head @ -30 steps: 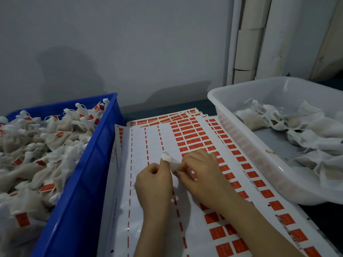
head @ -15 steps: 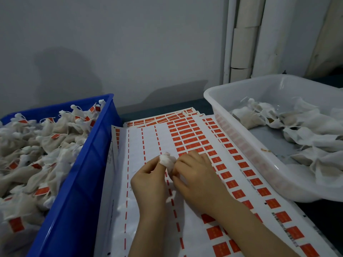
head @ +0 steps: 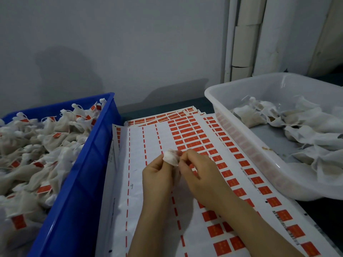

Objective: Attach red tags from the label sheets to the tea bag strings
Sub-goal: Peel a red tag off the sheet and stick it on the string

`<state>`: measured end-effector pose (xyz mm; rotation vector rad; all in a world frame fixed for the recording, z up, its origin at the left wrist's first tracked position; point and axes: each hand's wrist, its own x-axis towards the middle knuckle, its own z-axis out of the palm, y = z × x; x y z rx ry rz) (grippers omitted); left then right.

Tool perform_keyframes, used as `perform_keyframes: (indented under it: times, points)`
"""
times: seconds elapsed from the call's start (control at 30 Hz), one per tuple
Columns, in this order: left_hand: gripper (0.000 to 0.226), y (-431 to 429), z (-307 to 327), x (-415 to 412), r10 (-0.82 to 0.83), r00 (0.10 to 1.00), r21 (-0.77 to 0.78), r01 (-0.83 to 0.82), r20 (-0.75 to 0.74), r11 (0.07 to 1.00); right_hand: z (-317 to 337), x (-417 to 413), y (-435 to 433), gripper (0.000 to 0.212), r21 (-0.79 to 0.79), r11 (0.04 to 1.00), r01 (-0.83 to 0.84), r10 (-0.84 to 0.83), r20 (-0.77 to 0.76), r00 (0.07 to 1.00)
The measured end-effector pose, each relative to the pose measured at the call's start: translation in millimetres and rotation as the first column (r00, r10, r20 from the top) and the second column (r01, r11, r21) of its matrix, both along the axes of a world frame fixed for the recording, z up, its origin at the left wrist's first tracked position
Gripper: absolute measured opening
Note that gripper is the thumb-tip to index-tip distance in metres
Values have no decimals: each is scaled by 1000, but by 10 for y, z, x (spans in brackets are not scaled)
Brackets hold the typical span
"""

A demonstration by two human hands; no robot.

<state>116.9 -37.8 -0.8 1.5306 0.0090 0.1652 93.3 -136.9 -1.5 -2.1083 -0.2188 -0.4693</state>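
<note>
The label sheet (head: 148, 141) lies between two bins, with its left columns stripped bare. Rows of red tags (head: 193, 140) remain on the right part. My left hand (head: 159, 175) is held over the sheet's middle, its thumb tip covered by a white gauze-like wrap (head: 170, 158) that shows a trace of red at the top. My right hand (head: 200, 173) pinches thumb and forefinger right against that wrapped tip. What the fingertips hold between them is mostly hidden; it looks like a small red tag. No tea bag shows in either hand.
A blue bin (head: 78, 182) on the left is heaped with tea bags carrying red tags (head: 37, 145). A white plastic tub (head: 259, 160) on the right holds several plain tea bags (head: 306, 127). More label sheets (head: 167, 115) fan out beneath, toward the wall.
My right fingers have come off the sheet and closed in against the left thumb tip. Both hands stay over the same spot on the sheet.
</note>
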Motion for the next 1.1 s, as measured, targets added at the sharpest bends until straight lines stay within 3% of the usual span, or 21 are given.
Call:
perform_keyframes:
  times: [0.17, 0.3, 0.4, 0.53, 0.7, 0.83, 0.93, 1.0, 1.03, 1.07, 1.1]
  points:
    - [34, 58, 11, 39, 68, 997, 11, -68, -43, 998, 79, 24, -28, 23, 155, 987, 40, -47, 44, 998]
    - [32, 68, -18, 25, -92, 995, 161, 98, -44, 982, 81, 41, -69, 24, 201, 976, 83, -90, 25, 996]
    - [32, 87, -44, 7, -213, 976, 192, 219, -52, 957, 85, 50, -83, 21, 190, 978, 84, -94, 42, 995]
    - [35, 101, 19, 6, -291, 956, 156, 293, -38, 943, 80, 53, -102, 29, 196, 977, 85, -96, 48, 994]
    - [44, 92, 95, -34, -356, 934, 93, 356, -11, 930, 73, 56, -113, 24, 201, 973, 112, -122, 35, 992]
    - [28, 72, 61, 15, -251, 964, 86, 259, -92, 962, 82, 52, -105, 25, 236, 966, 108, -113, 6, 994]
    - [14, 89, -43, 2, -263, 955, 29, 269, -136, 963, 86, 57, -104, 21, 238, 966, 99, -97, -23, 995]
    - [17, 10, -33, 89, -333, 942, -91, 329, -28, 940, 85, 52, -100, 17, 238, 968, 81, -74, -34, 997]
    - [23, -13, -6, 141, -410, 901, -87, 424, 139, 902, 82, 49, -98, 17, 243, 967, 71, -63, -39, 997]
    - [30, 65, -45, 95, -213, 888, -29, 246, 408, 969, 79, 48, -97, 16, 245, 967, 63, -54, -44, 998]
    - [39, 175, -137, 190, -145, 829, -347, 376, 539, 859, 76, 49, -94, 14, 242, 969, 58, -48, -49, 998]
